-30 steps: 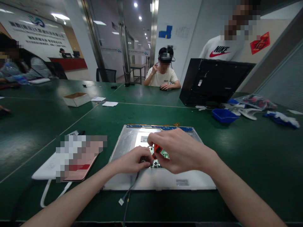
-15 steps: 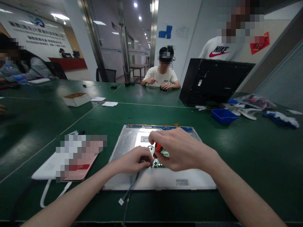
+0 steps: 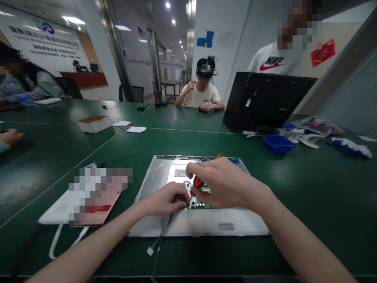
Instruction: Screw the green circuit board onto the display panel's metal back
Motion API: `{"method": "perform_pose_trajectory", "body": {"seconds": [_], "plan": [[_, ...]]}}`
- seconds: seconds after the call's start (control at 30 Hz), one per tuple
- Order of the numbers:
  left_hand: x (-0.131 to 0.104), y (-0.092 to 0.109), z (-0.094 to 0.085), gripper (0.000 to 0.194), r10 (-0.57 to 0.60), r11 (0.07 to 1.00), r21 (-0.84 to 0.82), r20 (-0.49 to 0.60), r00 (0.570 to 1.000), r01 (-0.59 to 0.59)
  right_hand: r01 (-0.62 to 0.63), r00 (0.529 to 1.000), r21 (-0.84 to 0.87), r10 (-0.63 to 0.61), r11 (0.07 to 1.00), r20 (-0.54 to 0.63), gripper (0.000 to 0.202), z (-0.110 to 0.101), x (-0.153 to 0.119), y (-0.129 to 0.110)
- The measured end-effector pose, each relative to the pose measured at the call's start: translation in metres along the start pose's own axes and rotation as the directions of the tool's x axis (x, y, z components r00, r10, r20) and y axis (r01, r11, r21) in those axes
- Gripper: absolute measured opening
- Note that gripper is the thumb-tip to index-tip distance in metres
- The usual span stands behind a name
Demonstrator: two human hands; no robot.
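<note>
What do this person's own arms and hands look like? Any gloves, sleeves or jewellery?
Both arms are bare from the bottom edge of the picture up to the wrists: no sleeve shows on either. The left hand and the right hand wear no gloves. No ring, watch or bracelet shows on the fingers or wrists, and no markings or straps appear on the forearms.

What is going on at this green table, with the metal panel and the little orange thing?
A person bends over a silver metal panel lying flat on the green table. The right hand grips an orange-handled tool, likely a screwdriver, over a small green circuit board on the panel. The left hand steadies a dark cable at the board. Other people sit nearby.
</note>
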State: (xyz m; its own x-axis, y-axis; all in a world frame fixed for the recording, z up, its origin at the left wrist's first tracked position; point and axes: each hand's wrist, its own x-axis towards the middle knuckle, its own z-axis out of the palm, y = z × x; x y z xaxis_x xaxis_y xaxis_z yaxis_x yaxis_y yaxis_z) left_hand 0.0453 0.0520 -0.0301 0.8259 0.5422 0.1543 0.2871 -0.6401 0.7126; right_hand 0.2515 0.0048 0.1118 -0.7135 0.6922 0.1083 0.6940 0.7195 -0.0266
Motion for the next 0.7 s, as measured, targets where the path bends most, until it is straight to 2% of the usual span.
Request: {"method": "perform_pose_trajectory", "body": {"seconds": [0.13, 0.37, 0.43, 0.57, 0.7], "plan": [[0.0002, 0.0004, -0.0003, 0.006, 0.004, 1.000, 0.003, -0.007, 1.000, -0.004, 0.027, 1.000, 0.030, -0.027, 0.999, 0.003, 0.013, -0.0008, -0.0013, 0.0000], [0.0002, 0.0039, -0.0020, 0.007, 0.006, 1.000, -0.010, 0.004, 1.000, -0.006, -0.044, 0.998, -0.024, 0.045, 0.999, 0.046, 0.012, -0.0022, 0.0025, 0.0007], [0.0000, 0.0026, -0.0017, 0.006, 0.002, 1.000, -0.006, 0.004, 1.000, -0.002, -0.024, 0.999, 0.001, 0.024, 1.000, 0.040, 0.007, -0.0022, 0.0015, 0.0003], [-0.0001, 0.0006, -0.0010, 0.007, -0.001, 1.000, 0.012, 0.011, 1.000, 0.001, 0.043, 0.999, 0.055, -0.044, 0.998, 0.008, 0.016, -0.0019, -0.0013, 0.0003], [-0.0002, 0.0030, -0.0006, 0.005, -0.002, 1.000, 0.013, -0.012, 1.000, 0.002, 0.013, 1.000, 0.044, -0.014, 0.999, 0.023, 0.012, -0.0019, 0.0003, 0.0015]]}}
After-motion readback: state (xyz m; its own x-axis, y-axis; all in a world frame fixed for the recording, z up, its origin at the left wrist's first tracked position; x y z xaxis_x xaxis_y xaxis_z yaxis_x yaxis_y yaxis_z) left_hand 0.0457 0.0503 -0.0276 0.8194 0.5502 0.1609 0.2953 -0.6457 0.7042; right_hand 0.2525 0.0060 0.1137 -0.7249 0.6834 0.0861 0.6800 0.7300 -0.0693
